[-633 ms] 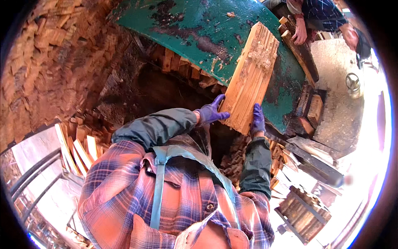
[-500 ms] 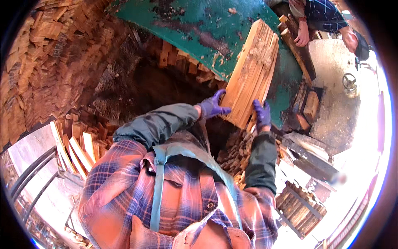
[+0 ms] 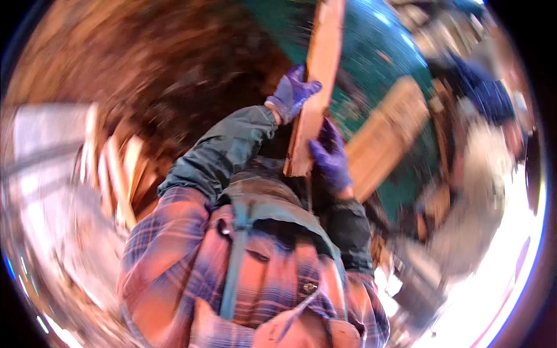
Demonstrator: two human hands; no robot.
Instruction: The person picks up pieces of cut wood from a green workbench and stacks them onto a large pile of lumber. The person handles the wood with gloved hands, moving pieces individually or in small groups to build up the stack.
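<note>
Shirt (image 3: 272, 272) up close, plaid, and just past it comes the near end of a narrow board (image 3: 320, 75)! The board runs lengthwise away from the chest, far end leaning a touch right, passing between the two hands. Right hand (image 3: 333, 158) is nearer the body, against the board's right edge by the low end; blur hides whether it's truly clamped. Left hand (image 3: 292, 95) sits farther up, clasped on the left edge, thumb across the face. Out beyond the right hand, the nearer of the pair, a wide wood block (image 3: 387, 139) lies slantwise on the green bench (image 3: 400, 188), its long axis heading up and right. Far right, a blurred co-worker (image 3: 484, 93).

And what a change from half a second ago! Both hands were at that block then; now it lies apart to their right, the narrow board between them instead, the whole view smeared.
</note>
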